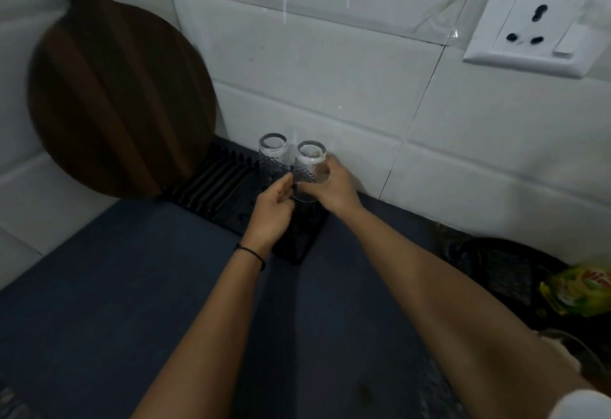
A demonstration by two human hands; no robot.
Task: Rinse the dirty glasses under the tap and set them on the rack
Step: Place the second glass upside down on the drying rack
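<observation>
Left fingers (286,184), right fingers (330,168) round inverted glass (309,162)

Rack (215,183) lies mid-frame on the table (99,286); a glass (272,157) stands on it, a second glass (310,164) just right; board (115,97) upper left.

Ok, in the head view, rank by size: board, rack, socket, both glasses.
1. Board, clearly largest.
2. Rack and socket: close; the rack is partly hidden and the socket cut off, so unranked.
3. Left glass and right glass: alike, smallest.
</observation>
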